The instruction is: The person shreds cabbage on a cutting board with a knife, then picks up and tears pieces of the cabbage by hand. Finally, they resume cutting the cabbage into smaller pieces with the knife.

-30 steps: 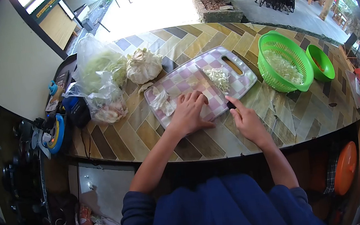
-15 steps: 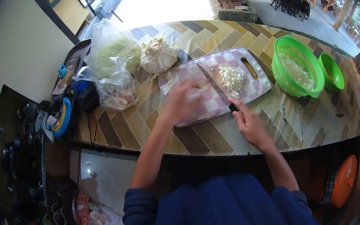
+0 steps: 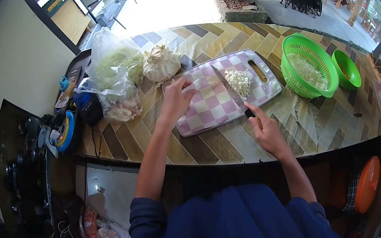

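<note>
My right hand (image 3: 267, 132) is closed round the black handle of a knife (image 3: 228, 86), whose blade lies along the checkered cutting board (image 3: 206, 110). Just right of the blade sits a small heap of chopped cabbage (image 3: 238, 82). My left hand (image 3: 178, 102) is over the board's left edge with its fingers curled together; what they hold, if anything, is hidden. Beyond that hand stands a pale cabbage head (image 3: 161, 64). A green colander (image 3: 292, 73) holding shredded cabbage (image 3: 311, 73) is to the right of the board.
A smaller green bowl (image 3: 354, 77) stands beside the colander. On the left are a clear plastic bag (image 3: 115, 71) of pale greens and a dark blue object (image 3: 86, 103). The tiled counter (image 3: 213, 150) has a curved far edge; a tree and seating lie beyond.
My left hand has moved slightly left and up, from above the board to its left edge, covering a pale scrap seen there. My right hand stays on the knife. The view has shifted slightly.
</note>
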Motion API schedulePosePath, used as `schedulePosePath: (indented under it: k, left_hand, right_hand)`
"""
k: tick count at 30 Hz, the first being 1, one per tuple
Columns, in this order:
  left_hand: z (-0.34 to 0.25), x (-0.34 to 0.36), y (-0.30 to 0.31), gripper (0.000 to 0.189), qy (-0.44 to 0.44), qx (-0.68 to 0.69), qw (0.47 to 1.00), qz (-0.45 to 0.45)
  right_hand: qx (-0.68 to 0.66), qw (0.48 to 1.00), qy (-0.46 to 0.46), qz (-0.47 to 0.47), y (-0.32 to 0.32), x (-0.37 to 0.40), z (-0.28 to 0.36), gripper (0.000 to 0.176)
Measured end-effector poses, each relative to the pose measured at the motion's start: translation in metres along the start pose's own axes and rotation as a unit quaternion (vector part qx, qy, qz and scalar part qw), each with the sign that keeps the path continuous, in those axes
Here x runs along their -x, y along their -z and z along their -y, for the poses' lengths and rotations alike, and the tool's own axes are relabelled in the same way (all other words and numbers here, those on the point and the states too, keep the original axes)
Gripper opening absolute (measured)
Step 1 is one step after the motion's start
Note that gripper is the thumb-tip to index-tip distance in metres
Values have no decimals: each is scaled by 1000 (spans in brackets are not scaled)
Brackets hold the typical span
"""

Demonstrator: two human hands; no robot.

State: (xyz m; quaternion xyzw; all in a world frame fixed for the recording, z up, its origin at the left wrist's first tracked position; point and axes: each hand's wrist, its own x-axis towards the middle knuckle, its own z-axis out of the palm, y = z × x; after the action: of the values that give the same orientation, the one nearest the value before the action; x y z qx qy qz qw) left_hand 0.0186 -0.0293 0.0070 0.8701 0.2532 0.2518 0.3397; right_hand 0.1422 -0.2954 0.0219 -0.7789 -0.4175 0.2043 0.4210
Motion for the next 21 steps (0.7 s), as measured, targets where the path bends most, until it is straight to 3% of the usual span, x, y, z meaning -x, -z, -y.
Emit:
schedulePosePath:
  k: [3,6,10,16,21]
  left_hand:
    - [-20,1,-21,29,-17,113,992,57]
    - [-28,0,-41,29,-18,-88,993,78]
    - [-26,6,-56,22,-115,-213,969,-52]
    - [-19,9,-59,13,-176,-113,977,30]
    - [-22,9,-69,10,-137,-102,985,-3]
  right_hand:
    - [-7,1000,3,-13,3,1,-3,41]
    - [-5,1000,-4,-16,2,2,-3,41]
    - [1,1000,-11,-15,1,6,-4,41]
    - [12,1000,-20,11,-4,9,5,41]
    - [34,999,28,3,-14,7,6,42]
